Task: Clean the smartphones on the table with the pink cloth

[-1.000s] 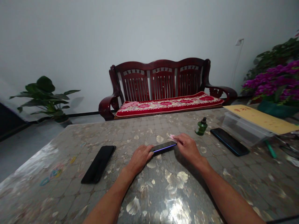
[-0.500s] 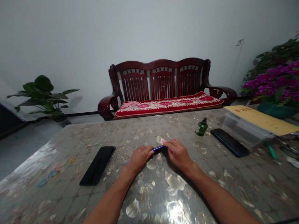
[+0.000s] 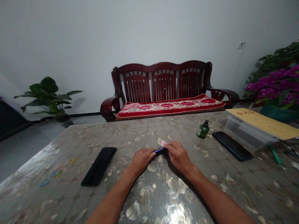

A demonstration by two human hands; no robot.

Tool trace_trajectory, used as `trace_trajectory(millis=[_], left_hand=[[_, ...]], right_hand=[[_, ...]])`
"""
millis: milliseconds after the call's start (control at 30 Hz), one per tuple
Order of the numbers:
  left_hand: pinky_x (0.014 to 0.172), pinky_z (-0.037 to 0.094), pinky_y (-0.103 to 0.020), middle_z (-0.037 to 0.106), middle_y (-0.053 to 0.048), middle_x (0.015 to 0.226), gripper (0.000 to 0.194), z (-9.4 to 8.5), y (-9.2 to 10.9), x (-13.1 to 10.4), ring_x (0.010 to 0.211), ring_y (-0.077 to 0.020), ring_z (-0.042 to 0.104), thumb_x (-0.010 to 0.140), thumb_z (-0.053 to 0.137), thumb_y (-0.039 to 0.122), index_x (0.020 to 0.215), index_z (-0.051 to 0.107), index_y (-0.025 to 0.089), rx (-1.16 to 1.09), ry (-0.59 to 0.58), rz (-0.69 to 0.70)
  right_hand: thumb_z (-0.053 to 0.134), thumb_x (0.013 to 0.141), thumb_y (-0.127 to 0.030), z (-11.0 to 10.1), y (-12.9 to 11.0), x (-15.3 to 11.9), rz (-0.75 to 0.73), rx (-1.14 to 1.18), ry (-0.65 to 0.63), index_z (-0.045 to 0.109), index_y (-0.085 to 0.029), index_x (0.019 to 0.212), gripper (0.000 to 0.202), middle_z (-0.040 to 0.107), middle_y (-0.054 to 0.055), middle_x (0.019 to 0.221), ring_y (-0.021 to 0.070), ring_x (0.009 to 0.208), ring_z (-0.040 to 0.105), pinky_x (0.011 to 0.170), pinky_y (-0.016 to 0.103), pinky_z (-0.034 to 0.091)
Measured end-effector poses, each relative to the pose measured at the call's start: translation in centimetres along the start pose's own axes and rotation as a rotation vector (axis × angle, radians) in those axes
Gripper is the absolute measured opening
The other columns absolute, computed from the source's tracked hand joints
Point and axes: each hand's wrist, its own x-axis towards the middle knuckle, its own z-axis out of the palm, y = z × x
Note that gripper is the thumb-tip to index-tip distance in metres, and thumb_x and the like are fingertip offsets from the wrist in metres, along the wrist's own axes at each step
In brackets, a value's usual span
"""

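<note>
My left hand [image 3: 140, 160] is closed on the near left end of a thin, dark phone [image 3: 159, 150], seen nearly edge-on with a blue-violet rim. At its other end, my right hand [image 3: 179, 155] pinches a small pink-and-white piece [image 3: 163, 143], paper or cloth, against or beside the phone. The fingers hide most of both things. Left of my hands a black phone [image 3: 99, 166] lies flat on the table. Another dark phone [image 3: 232, 145] with a blue edge lies to the right, near a small green bottle [image 3: 203, 130] with a black cap.
Colourful rubber bands [image 3: 56, 173] lie at the table's left. At the right, a yellow sheet [image 3: 263, 123] rests on a clear plastic box [image 3: 247, 134], near a green-handled tool [image 3: 276, 155] and purple flowers [image 3: 277, 84]. A wooden bench [image 3: 164, 87] stands behind the patterned table [image 3: 144, 127].
The view has shifted slightly, so the surroundings sit a little lower and further right. Both hands keep their hold, and the phone between them looks slightly more tilted.
</note>
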Motion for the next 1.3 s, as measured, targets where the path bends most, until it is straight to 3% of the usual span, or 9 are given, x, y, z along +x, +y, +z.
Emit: trace_trajectory(millis=[100,167,333,500,600,767,967,1300], left_hand=[[0.086,0.052,-0.031,0.075,-0.007,0.106,0.037,-0.1,0.0,-0.1,0.095,-0.0225,0.071,0.104,0.039,0.04,0.126,0.064,0.025,-0.007,-0.01,0.022],[0.086,0.052,-0.03,0.076,-0.006,0.104,0.037,-0.1,0.0,-0.1,0.094,-0.0218,0.071,0.105,0.037,0.039,0.125,0.065,0.025,-0.016,-0.003,0.022],[0.085,0.052,-0.031,0.076,-0.006,0.1,0.038,-0.1,0.0,0.1,0.091,-0.0218,0.071,0.104,0.036,0.037,0.123,0.067,0.024,-0.012,-0.008,-0.021],[0.088,0.052,-0.033,0.076,-0.009,0.106,0.037,-0.1,0.2,0.2,0.095,-0.0235,0.071,0.104,0.036,0.035,0.122,0.066,0.023,-0.04,-0.024,-0.029],[0.089,0.052,-0.034,0.075,-0.008,0.11,0.036,-0.1,0.3,0.1,0.1,-0.0242,0.071,0.104,0.037,0.033,0.124,0.065,0.023,-0.038,-0.034,-0.044],[0.09,0.052,-0.034,0.075,-0.009,0.112,0.034,0.0,0.4,-0.1,0.103,-0.0257,0.071,0.104,0.038,0.034,0.126,0.063,0.023,-0.012,-0.059,-0.037],[0.085,0.053,-0.033,0.073,-0.009,0.112,0.029,-0.3,0.6,-0.2,0.1,-0.0254,0.071,0.103,0.042,0.035,0.123,0.06,0.023,0.046,-0.114,0.045],[0.085,0.052,-0.033,0.074,-0.01,0.112,0.032,-0.4,-0.6,0.1,0.1,-0.0249,0.07,0.098,0.046,0.021,0.126,0.06,0.023,0.129,-0.153,0.097]], right_hand=[[0.047,0.094,-0.005,0.4,-0.9,0.0,-0.083,0.034,-0.05,0.066,-0.023,0.123,0.039,0.068,0.008,0.107,0.0219,0.101,0.059,0.091,0.033,0.05],[0.047,0.094,-0.004,0.2,-0.6,0.0,-0.061,0.036,-0.05,0.066,-0.024,0.122,0.04,0.069,0.008,0.106,0.0216,0.1,0.059,0.092,0.034,0.05],[0.047,0.088,-0.002,-0.8,2.4,0.0,0.114,-0.005,0.046,0.072,-0.023,0.112,0.039,0.069,0.009,0.101,0.0232,0.099,0.06,0.09,0.036,0.05],[0.049,0.085,-0.009,-0.4,4.8,0.1,0.306,0.122,0.19,0.075,-0.021,0.104,0.035,0.07,0.007,0.095,0.0216,0.09,0.064,0.084,0.034,0.053],[0.048,0.079,-0.008,-0.2,5.9,-0.3,0.41,0.143,0.195,0.076,-0.02,0.102,0.038,0.07,0.007,0.094,0.0206,0.088,0.065,0.082,0.033,0.053],[0.047,0.077,0.001,-0.1,6.5,-1.2,0.266,0.133,0.046,0.073,-0.02,0.111,0.048,0.068,0.006,0.096,0.0195,0.092,0.063,0.087,0.033,0.052],[0.047,0.086,0.0,-0.2,6.2,-1.1,0.134,0.091,-0.032,0.071,-0.021,0.115,0.043,0.064,0.008,0.101,0.0196,0.099,0.061,0.09,0.032,0.052],[0.047,0.094,-0.008,0.0,6.5,-1.3,0.079,0.104,-0.061,0.072,-0.02,0.112,0.033,0.065,0.01,0.1,0.0218,0.095,0.062,0.086,0.034,0.053]])
